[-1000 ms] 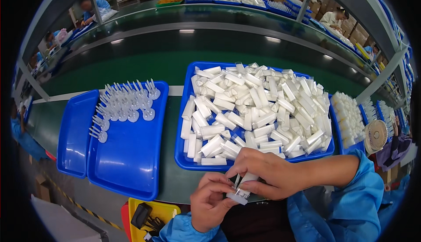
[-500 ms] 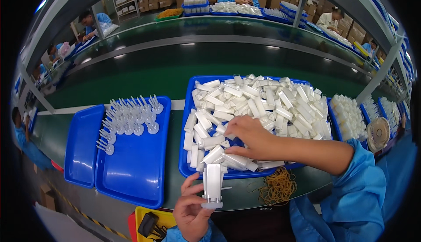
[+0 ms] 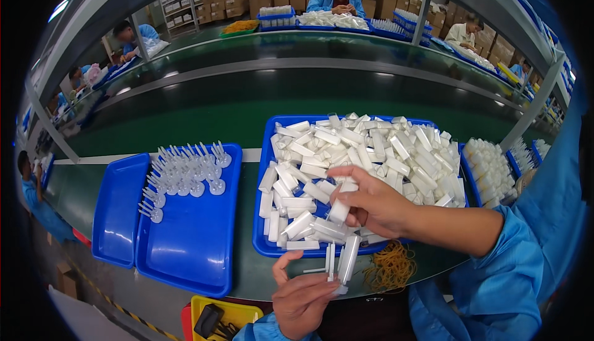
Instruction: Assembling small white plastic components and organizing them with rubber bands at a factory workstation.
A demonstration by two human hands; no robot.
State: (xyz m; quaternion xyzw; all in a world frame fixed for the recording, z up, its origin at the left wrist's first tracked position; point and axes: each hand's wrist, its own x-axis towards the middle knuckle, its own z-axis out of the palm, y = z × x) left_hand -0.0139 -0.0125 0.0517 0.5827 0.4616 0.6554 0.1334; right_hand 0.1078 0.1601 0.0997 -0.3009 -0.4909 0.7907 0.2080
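My left hand (image 3: 304,301) grips a clear round-based holder with upright prongs (image 3: 333,267) by its base, near the table's front edge. One white sleeve (image 3: 349,258) stands on that holder, tilted slightly right, while other prongs show bare. Above and to the right, my right hand (image 3: 378,206) pinches a white sleeve (image 3: 342,205) between thumb and fingers. That hand is over the front of a blue tray (image 3: 260,217) heaped with loose white sleeves (image 3: 396,149). The two hands are apart.
At left, a blue tray (image 3: 185,242) carries several clear pronged holders (image 3: 185,171) and overlaps another blue tray (image 3: 117,217). A heap of rubber bands (image 3: 391,265) lies by my right forearm. A yellow bin (image 3: 247,311) sits below. Across the green conveyor (image 3: 247,100) people work.
My right hand has taken hold of a white sleeve and lifted it from the heap. My left hand has shifted right and turned the holder, so its bare prongs now show.
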